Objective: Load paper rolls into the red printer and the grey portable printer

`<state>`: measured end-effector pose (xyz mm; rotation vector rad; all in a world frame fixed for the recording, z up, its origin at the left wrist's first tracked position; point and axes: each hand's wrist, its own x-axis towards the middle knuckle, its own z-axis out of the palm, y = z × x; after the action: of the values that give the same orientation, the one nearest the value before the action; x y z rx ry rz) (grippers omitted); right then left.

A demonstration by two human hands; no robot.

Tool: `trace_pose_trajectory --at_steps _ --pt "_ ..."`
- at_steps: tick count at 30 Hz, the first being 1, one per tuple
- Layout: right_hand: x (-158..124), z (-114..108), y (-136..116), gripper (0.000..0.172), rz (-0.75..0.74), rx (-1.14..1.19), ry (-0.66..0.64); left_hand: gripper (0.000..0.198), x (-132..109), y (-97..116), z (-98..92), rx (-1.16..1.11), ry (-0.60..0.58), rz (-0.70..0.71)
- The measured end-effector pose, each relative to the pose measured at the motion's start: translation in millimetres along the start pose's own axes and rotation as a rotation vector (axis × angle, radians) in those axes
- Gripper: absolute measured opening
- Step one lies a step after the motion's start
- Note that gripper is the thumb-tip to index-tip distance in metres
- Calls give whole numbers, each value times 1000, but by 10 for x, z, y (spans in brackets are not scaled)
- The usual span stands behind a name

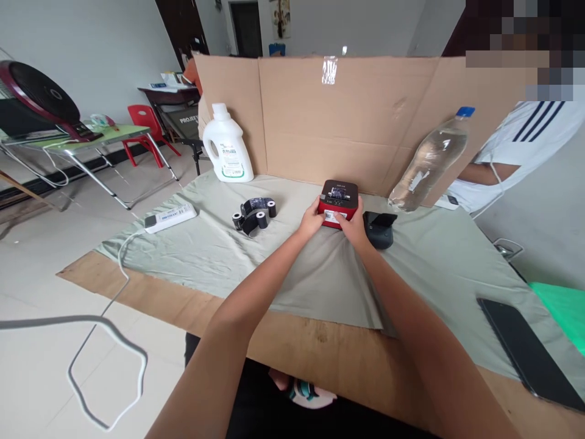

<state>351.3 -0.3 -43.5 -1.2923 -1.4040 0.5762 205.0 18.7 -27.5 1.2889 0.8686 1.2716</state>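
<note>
A small red and black box point(339, 210), with a picture on its dark top and a white label on its front, sits on the cloth. My left hand point(312, 219) grips its left side, the thumb on the front by the label. On the opposite side my right hand point(354, 229) holds it the same way. Just right of that hand lies a small black device point(380, 236) with a raised dark flap. To the left are several black rolls point(250, 218) with white cores, partly unwound into bands.
A white jug point(227, 146), a power strip point(170, 217) with its cable, a tilted water bottle point(429, 161) and a dark phone point(530, 353) surround the work area. A cardboard screen point(311, 116) borders the back. Another person's arm point(491, 173) is behind it, right.
</note>
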Motion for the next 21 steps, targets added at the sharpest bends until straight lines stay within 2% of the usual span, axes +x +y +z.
trace_pose_trajectory --at_steps 3,6,11,14,17,21 --pt "-267 -16 -114 103 -22 4 24 83 -299 28 -89 31 -22 100" --pt "-661 -58 -273 97 -60 -29 -13 80 -739 110 -232 43 -52 179" --pt "-1366 -115 -596 94 -76 -58 -71 84 -1556 179 -458 -3 -126 162" --pt "-1672 -108 -705 92 -90 -53 -86 84 -1943 168 -540 13 -113 156" --pt "-1839 -80 -712 91 -85 -38 -106 83 -2151 160 -582 41 -78 171" --pt "-1914 -43 -636 94 -46 -33 -110 84 -2196 170 -587 61 -56 144"
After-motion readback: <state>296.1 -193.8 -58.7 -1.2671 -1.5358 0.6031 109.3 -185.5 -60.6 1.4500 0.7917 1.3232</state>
